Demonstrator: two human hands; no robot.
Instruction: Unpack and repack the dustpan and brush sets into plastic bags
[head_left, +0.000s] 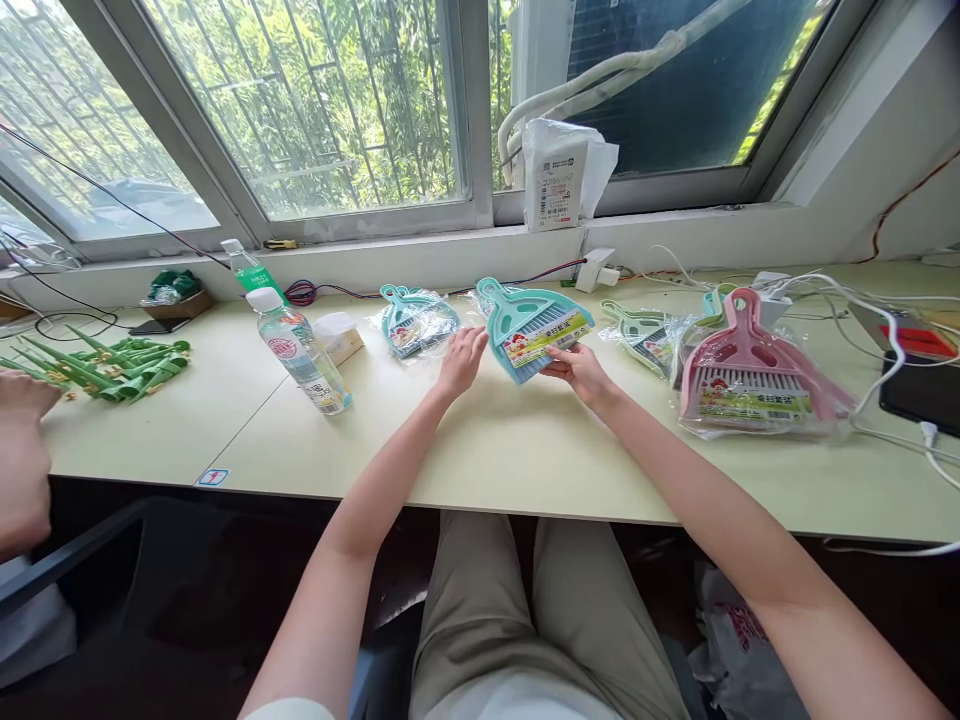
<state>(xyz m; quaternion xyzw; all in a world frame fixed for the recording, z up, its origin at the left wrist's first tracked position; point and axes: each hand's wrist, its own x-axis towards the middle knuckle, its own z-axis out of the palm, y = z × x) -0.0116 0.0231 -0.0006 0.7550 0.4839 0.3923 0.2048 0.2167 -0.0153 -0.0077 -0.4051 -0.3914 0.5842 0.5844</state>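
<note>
My right hand (576,371) grips the lower right edge of a teal dustpan-and-brush set (529,325) with a yellow label, tilted above the table. Beside the set's left edge is my left hand (462,360), its fingers extended and nothing seen in them. Another teal set (418,322) in clear wrap lies to the left of my left hand. To the right rest a green set (643,335) and a pink set (746,370) in clear plastic, overlapping other sets.
Two bottles (304,355) and a tissue pack (339,340) stand left of centre. Green leaf pieces (112,365) lie farther left, near another person's hand (26,395). White cables and a black phone (922,390) are at the right. A white package (559,180) stands on the sill.
</note>
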